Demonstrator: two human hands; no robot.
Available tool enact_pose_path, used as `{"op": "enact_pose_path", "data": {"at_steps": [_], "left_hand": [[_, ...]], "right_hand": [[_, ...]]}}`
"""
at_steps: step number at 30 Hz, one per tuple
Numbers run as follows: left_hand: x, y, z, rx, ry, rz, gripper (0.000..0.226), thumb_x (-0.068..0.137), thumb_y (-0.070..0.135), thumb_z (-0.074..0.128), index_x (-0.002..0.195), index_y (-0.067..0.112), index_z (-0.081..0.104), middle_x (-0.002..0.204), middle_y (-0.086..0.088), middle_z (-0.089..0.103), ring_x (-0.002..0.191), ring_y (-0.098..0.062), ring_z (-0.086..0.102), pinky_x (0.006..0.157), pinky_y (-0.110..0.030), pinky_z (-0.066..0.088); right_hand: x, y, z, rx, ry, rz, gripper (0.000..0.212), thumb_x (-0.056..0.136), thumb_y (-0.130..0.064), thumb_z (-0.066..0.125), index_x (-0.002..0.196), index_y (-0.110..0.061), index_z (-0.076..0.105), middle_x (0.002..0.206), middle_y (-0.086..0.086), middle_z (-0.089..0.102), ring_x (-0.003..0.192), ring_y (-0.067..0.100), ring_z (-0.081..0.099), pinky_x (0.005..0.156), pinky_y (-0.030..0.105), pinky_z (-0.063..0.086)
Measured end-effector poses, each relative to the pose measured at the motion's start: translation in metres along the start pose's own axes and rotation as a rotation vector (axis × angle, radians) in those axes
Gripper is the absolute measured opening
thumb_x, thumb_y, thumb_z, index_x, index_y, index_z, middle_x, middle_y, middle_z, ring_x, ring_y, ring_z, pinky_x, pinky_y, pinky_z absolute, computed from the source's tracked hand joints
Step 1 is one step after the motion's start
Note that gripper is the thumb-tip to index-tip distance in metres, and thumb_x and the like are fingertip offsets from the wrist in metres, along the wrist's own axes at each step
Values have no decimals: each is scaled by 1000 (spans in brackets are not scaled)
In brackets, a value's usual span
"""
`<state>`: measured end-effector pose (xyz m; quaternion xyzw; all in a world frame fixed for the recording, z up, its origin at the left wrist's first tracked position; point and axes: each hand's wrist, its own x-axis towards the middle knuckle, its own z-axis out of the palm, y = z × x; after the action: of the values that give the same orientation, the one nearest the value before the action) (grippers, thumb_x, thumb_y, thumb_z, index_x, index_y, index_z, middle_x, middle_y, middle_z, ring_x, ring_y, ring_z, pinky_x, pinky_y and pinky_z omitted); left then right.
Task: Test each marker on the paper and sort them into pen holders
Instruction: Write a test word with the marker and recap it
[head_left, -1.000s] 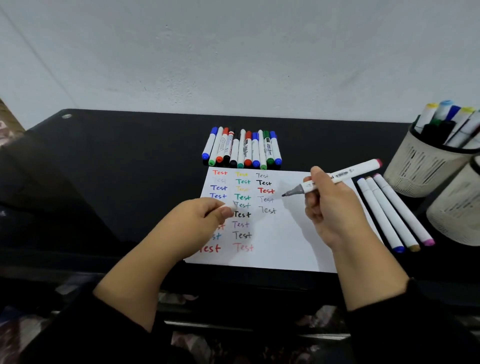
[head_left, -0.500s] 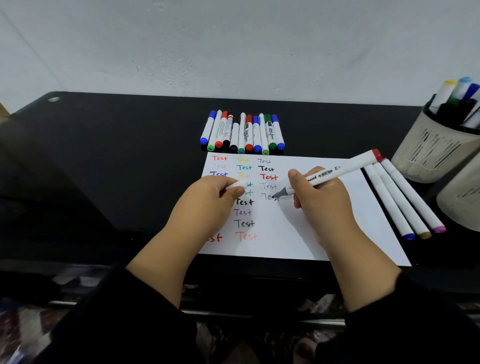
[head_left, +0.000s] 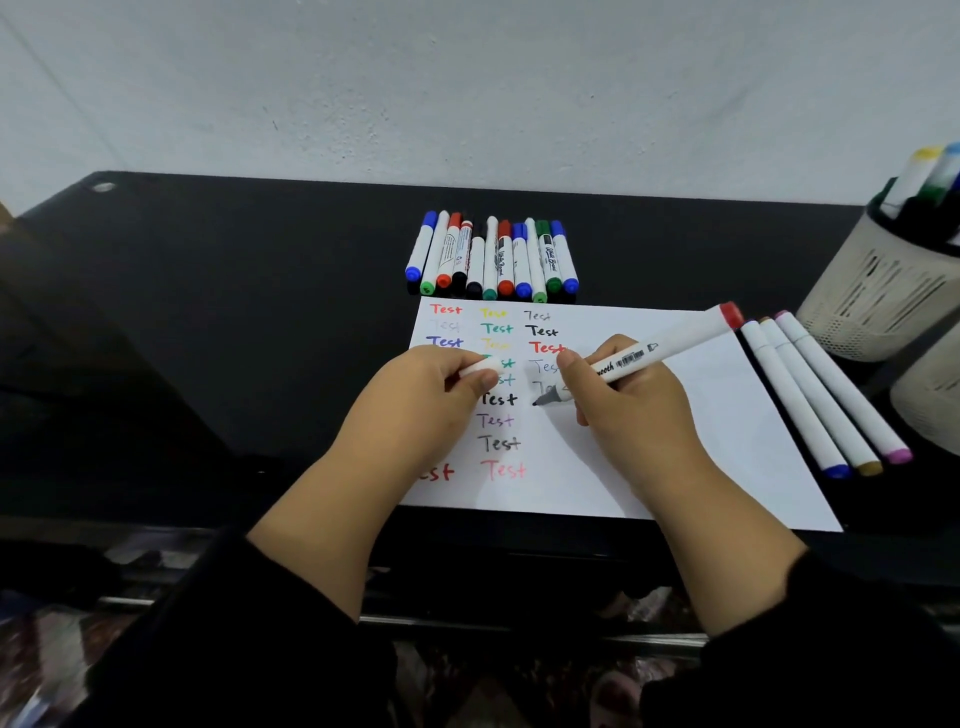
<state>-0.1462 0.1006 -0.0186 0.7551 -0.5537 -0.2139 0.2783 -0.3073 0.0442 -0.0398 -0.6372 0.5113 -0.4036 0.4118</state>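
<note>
Markers: the left hand (head_left: 415, 400) pinches a white cap (head_left: 480, 367) over the paper's (head_left: 675, 441) left half, and the right hand (head_left: 628, 400) grips the marker (head_left: 670, 345), its grey tip on the sheet in the third column. Many "Test" words are already written. A row (head_left: 491, 260) lies at the paper's far edge and three (head_left: 821, 395) at its right edge, seemingly untested. At the bench's (head_left: 234, 312) right edge a holder (head_left: 878, 306) has several markers sorted.

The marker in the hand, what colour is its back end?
Red, seen in the head view.
</note>
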Motion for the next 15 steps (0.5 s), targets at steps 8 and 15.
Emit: {"op": "enact_pose_path", "data": {"at_steps": [8, 15], "left_hand": [[-1, 2, 1, -5, 4, 10, 25, 94, 41, 48, 101, 26, 66, 84, 7, 60, 74, -7, 55, 61, -22, 43], [-2, 4, 1, 1, 3, 7, 28, 94, 42, 47, 98, 22, 67, 84, 1, 62, 76, -16, 59, 64, -31, 47]], "right_hand": [[2, 1, -2, -1, 49, -6, 31, 90, -26, 61, 66, -13, 47, 52, -5, 51, 47, 4, 44, 47, 12, 34], [1, 0, -3, -38, -27, -21, 31, 90, -22, 60, 63, -12, 47, 45, -11, 49, 44, 1, 43, 46, 12, 34]]}}
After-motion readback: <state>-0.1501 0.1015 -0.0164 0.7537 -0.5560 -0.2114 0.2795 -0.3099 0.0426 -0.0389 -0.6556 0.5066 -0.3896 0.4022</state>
